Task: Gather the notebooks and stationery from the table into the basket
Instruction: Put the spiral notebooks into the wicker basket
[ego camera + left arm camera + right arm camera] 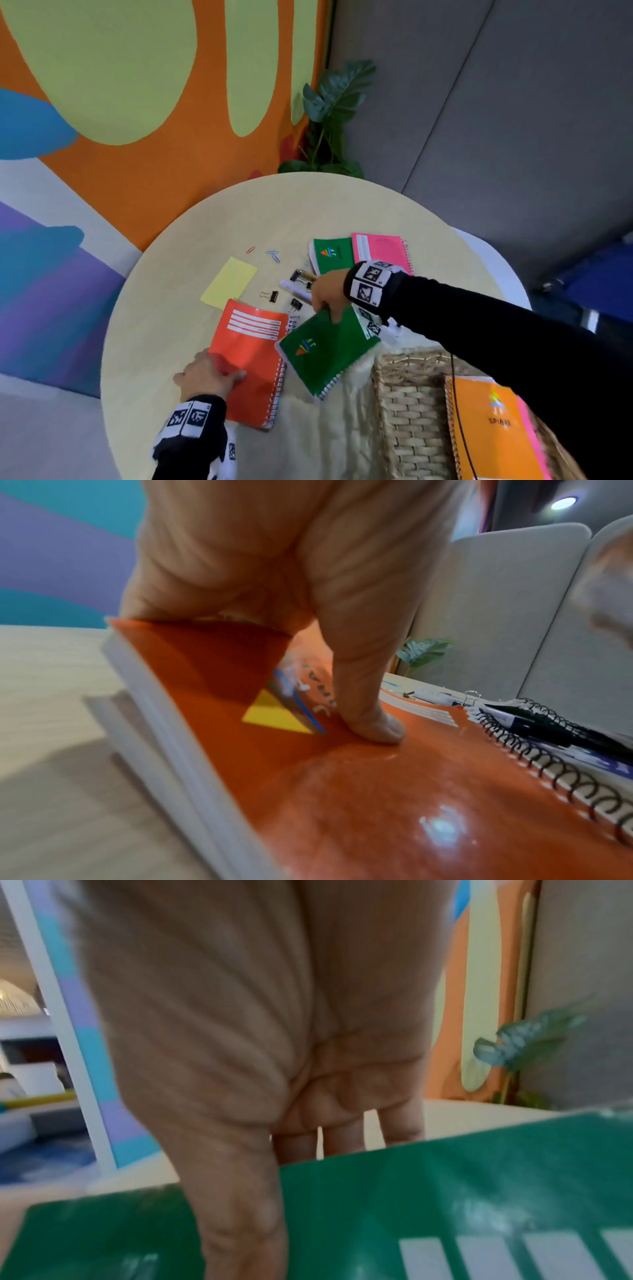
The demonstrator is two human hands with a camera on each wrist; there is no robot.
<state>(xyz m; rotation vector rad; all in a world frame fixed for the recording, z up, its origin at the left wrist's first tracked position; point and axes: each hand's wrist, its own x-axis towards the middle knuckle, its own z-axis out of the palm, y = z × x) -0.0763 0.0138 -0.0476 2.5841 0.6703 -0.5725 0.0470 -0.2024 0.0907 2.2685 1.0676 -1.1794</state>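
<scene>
While an orange notebook [493, 425] already lies in the basket [407, 404], most remains on the table [164, 342]. The right hand [329, 294] grips a green notebook [325, 349] lifted near the basket; the left hand [209, 377] pinches the red notebook [250, 346] at its edge.

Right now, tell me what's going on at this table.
A person is clearing notebooks into a wicker basket. The right hand holds a green notebook lifted near the basket; the left hand grips a red-orange notebook. An orange notebook is already in the basket. Binder clips, paper clips, a yellow pad and two more notebooks remain on the table.
</scene>
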